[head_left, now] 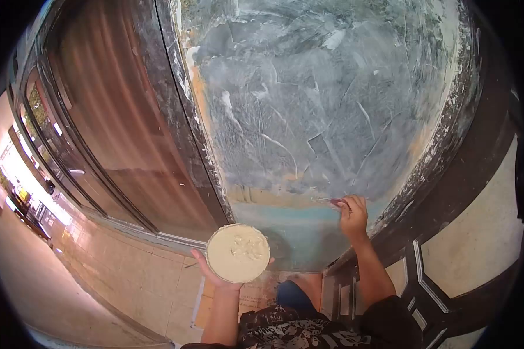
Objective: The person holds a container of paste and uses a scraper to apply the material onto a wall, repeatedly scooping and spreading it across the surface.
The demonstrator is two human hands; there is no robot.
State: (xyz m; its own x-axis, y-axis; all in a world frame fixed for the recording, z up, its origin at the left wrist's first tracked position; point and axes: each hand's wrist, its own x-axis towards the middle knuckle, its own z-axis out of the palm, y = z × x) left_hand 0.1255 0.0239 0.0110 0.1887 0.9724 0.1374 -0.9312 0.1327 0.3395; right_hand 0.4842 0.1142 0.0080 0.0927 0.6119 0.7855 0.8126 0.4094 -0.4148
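My left hand (212,270) holds up a round pan (237,252) filled with cream-coloured putty, cupped from below. My right hand (353,216) is shut on a putty knife (333,202), whose blade lies flat against the lower part of the wall. The wall (320,99) is blue-grey, streaked with pale smeared filler, with bare orange and turquoise patches near the bottom.
A brown wooden door in a dark frame (128,134) stands to the left of the wall. A dark railing or frame (442,256) runs down the right side. Pale floor tiles (134,279) and a paper sheet lie below. My knee (294,294) shows near the bottom.
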